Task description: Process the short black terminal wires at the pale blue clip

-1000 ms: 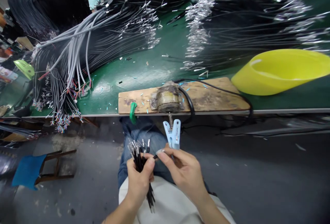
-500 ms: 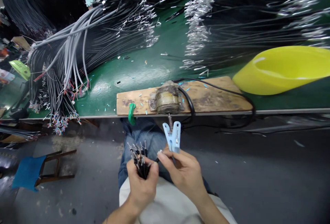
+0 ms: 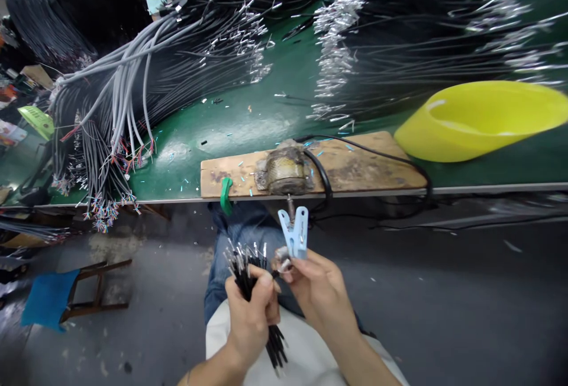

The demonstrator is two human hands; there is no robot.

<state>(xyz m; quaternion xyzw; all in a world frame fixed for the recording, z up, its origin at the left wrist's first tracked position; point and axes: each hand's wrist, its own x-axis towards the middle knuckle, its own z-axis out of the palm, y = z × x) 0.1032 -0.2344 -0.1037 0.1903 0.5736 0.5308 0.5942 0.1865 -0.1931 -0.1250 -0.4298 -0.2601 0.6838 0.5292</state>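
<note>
Green bench top (image 3: 248,119) runs across my view, with a wooden board (image 3: 355,167) at its near edge. Below that board, my left hand (image 3: 251,321) clenches a bundle of black wires (image 3: 248,273) — long axis upright, stripped tips toward the board. Just right of the bundle, my right hand (image 3: 317,291) pinches a blue clip (image 3: 295,232) and one wire end. Right of the board, a yellow basin (image 3: 479,122) — nothing visible inside.

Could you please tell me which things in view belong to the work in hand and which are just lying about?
In hand:
left hand: bundle of black wires
right hand: blue clip

Lying about:
yellow basin
grey cables
wooden board
blue stool
</note>
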